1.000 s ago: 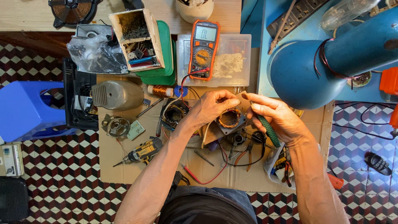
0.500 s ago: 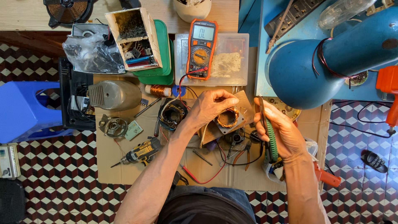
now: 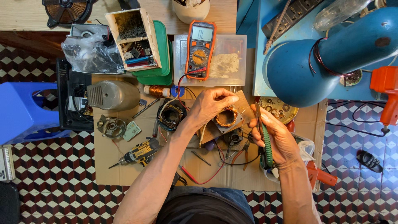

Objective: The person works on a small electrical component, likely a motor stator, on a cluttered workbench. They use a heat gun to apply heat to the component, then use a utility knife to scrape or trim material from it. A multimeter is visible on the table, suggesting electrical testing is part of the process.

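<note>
**A:** Your left hand [image 3: 211, 105] rests on the motor stator [image 3: 226, 117], the square metal piece with copper winding inside. Your fingers [image 3: 226, 96] curl closed over its upper edge and hold it. The stator sits on a small wooden block [image 3: 244, 108] near the middle of the cardboard-covered worktop [image 3: 107, 155].

**B:** And my right hand?

**A:** Your right hand [image 3: 278, 139] is just beside the stator, on its right side. The fingers are wrapped closed around the pliers [image 3: 265, 141] with the green ribbed handle. The metal tip points upward, away from you, and does not touch the stator.

**B:** What lies around?

**A:** Behind your left hand stands an orange multimeter [image 3: 200, 49] on a clear plastic box [image 3: 232, 62]. Its red lead [image 3: 182, 83] runs down toward your wrist. To the left of your left forearm there is a second stator [image 3: 171, 114], dark, and a spool of copper wire [image 3: 156, 91]. A yellow cordless drill [image 3: 139, 152] lies close to your left forearm. A grey motor cover [image 3: 112, 95] is well apart, to the left. A big blue fan housing [image 3: 315, 66] is behind your right hand, and a round brass dish [image 3: 282, 110] with small parts is just beside it.
</note>
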